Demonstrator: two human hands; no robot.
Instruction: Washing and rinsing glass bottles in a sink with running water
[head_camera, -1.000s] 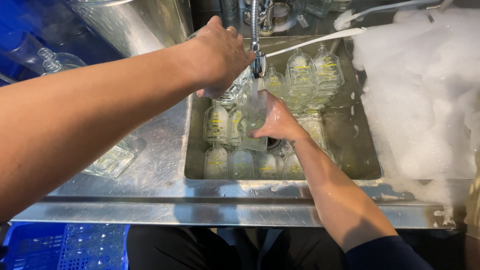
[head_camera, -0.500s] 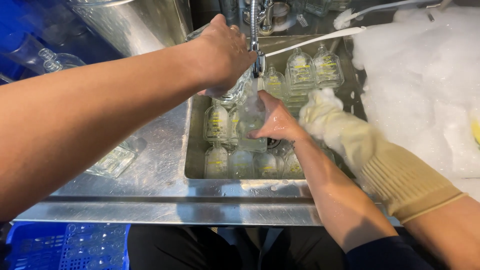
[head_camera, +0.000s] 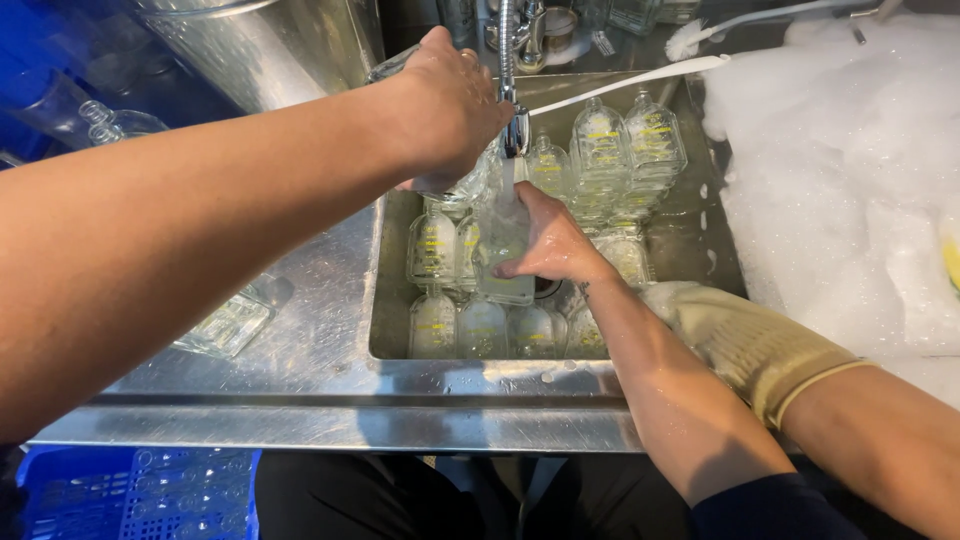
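Right hand wrapped around a clear glass bottle, held upright under the tap above the sink. Left hand closed on another glass piece just beside the spout. More bottles beyond and below both hands. Gloved hand of another person just right of the right forearm.

We can't really see what our left hand grips, it covers the thing. The co-worker's gloved hand dips behind our right forearm, fingers hidden. The foam runs off the right edge, and the blue crate gets cropped at the bottom.
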